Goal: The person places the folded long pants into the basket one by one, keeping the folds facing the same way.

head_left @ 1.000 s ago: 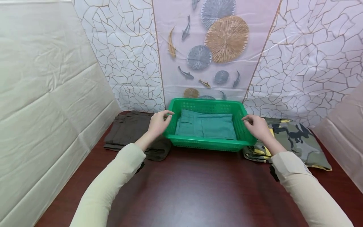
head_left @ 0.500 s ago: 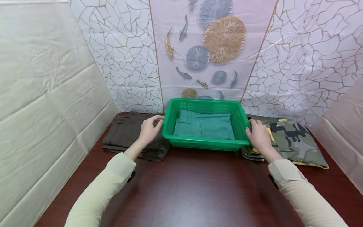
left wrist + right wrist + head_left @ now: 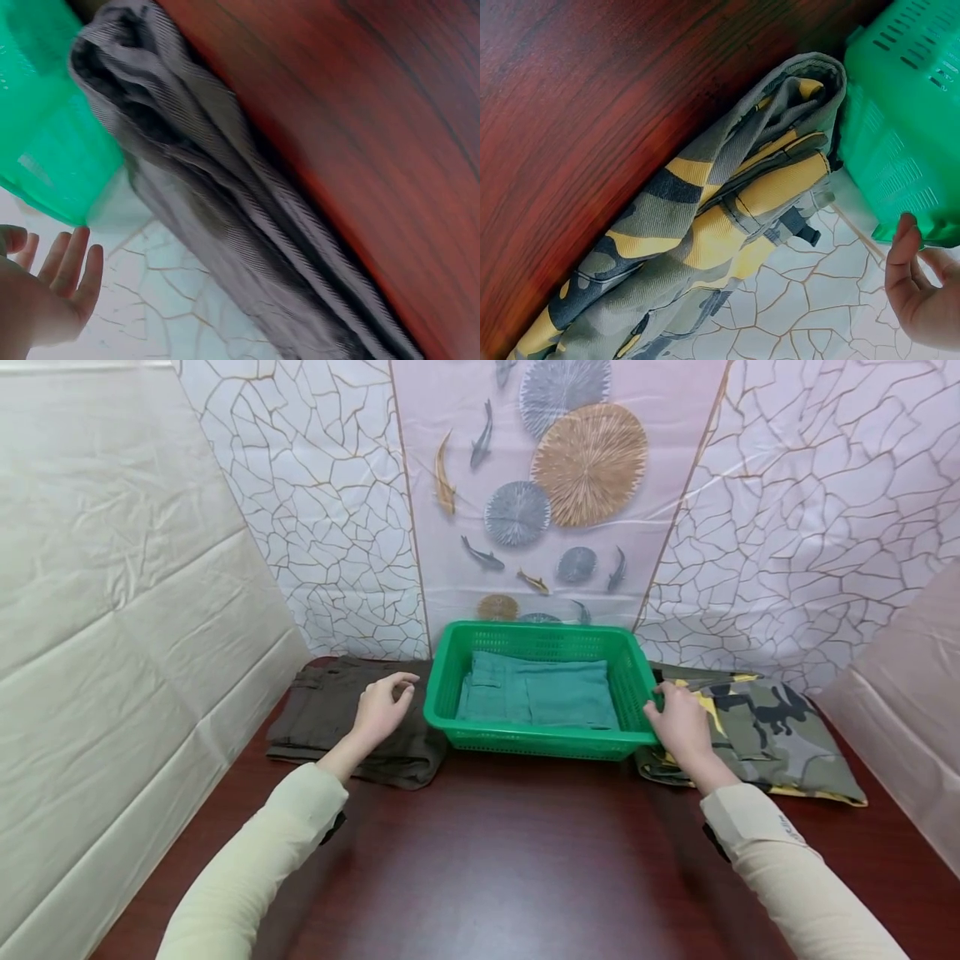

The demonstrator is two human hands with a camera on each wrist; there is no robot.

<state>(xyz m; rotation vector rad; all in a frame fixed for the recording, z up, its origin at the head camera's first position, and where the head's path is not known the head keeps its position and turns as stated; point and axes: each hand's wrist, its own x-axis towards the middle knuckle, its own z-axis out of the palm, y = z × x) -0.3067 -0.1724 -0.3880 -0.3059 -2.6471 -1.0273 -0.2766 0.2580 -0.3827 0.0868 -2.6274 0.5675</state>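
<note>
In the head view, a green perforated plastic basket stands at the back of the table with folded teal trousers lying flat inside. My left hand is left of the basket, above folded dark brown trousers, fingers loosely bent and holding nothing. My right hand is at the basket's right rim, its thumb and fingers loosely bent; whether they touch the rim cannot be told. Beneath it lie folded camouflage trousers. In the right wrist view, the fingertips overlap the rim's edge.
The dark red wooden table extends in front of the basket. Patterned sheeting hangs directly behind it. Pale cloth walls stand at the left and right sides. A black buckle shows by the camouflage trousers in the right wrist view.
My left hand has moved left, away from the basket's left rim to above the brown trousers. My right hand has shifted from over the right rim outward and slightly down. The basket appears still.
</note>
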